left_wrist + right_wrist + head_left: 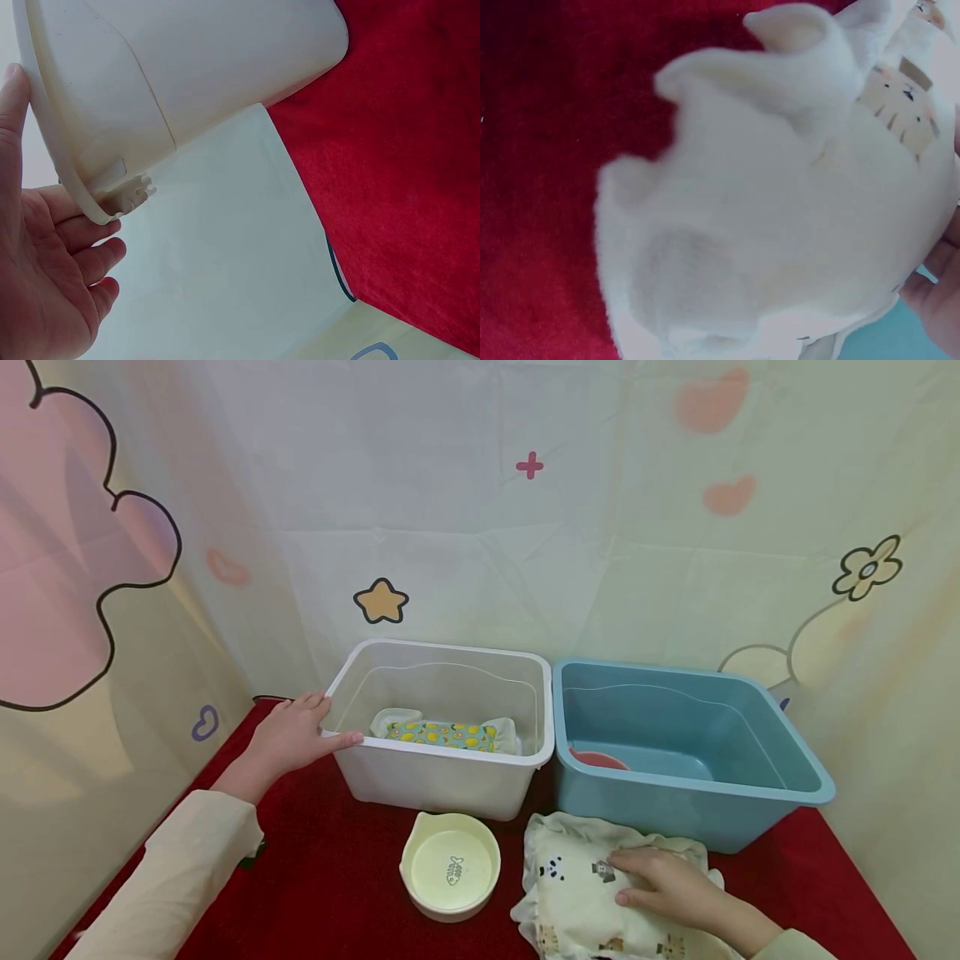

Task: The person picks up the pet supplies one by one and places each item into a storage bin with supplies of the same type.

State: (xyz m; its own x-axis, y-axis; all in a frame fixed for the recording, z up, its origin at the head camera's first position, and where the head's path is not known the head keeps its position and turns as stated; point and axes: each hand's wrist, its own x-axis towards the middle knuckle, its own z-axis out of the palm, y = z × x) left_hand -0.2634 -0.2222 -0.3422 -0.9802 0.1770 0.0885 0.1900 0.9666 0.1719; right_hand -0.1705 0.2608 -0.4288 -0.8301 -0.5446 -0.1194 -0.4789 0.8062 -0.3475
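My left hand (296, 731) holds the left front corner of a white plastic bin (442, 781), thumb along the front rim and the other fingers at the left side. In the left wrist view, the fingers (97, 259) curl by the corner of the rim. Inside the bin lies a small lemon-print cushion (450, 735) with white ends. On a cream, ruffle-edged cushion (577, 902) with animal prints rests my right hand (667, 889), fingers extended over its top. The right wrist view shows the cushion's pale side, with part of the hand at the right edge.
To the right of the white bin stands a blue bin (690, 810) with a red item (598, 760) inside, mostly hidden by its front wall. A pale yellow pet bowl (450, 868) sits on the red cloth (322, 877). A printed curtain (450, 485) hangs behind.
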